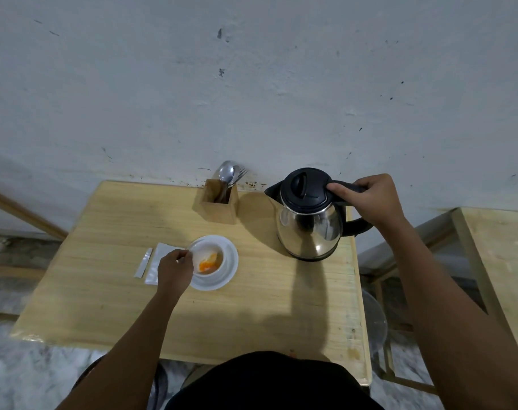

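Observation:
A steel electric kettle (309,223) with a black lid stands at the back right of the wooden table (109,297). My right hand (370,202) grips its black handle, thumb on top. A white cup (209,258) holding orange liquid sits on a white saucer (229,267) near the table's middle. My left hand (175,269) is at the cup's left rim, fingers curled and pinching the cup's handle or rim; which of the two is hidden.
A wooden holder (219,207) with spoons and a fork stands against the wall. Two torn silver sachet pieces (160,261) lie left of the saucer. A second wooden table (500,261) stands to the right, with a clear round thing (374,321) in the gap.

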Demonstrator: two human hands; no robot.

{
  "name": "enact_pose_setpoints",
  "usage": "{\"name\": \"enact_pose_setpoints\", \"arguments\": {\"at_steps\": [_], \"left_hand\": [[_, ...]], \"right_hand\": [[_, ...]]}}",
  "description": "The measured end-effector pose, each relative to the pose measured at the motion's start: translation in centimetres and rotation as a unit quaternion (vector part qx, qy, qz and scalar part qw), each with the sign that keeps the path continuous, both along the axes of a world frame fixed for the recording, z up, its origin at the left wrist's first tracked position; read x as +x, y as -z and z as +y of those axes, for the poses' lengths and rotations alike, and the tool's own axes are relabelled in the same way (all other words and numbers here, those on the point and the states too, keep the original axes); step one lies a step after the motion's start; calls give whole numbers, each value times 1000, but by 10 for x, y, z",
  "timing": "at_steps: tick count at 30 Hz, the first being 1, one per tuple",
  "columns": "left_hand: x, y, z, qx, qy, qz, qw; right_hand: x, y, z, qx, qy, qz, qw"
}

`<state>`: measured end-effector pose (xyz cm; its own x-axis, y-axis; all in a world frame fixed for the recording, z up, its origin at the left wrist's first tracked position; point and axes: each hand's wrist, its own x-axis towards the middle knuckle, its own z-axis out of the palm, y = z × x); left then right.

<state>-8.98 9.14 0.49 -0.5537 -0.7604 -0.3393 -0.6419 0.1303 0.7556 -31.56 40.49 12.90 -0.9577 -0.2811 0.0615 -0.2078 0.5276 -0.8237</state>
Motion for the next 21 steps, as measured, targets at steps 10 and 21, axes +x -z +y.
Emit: {"name": "enact_pose_setpoints", "arguments": {"at_steps": [10, 21], "left_hand": [[5, 5, -10, 23, 24, 17, 999], [18, 1, -27, 97, 100, 27, 990]], "right_hand": [[34, -36, -37, 83, -34, -4, 996], [81, -60, -82, 213, -73, 7, 974]]}}
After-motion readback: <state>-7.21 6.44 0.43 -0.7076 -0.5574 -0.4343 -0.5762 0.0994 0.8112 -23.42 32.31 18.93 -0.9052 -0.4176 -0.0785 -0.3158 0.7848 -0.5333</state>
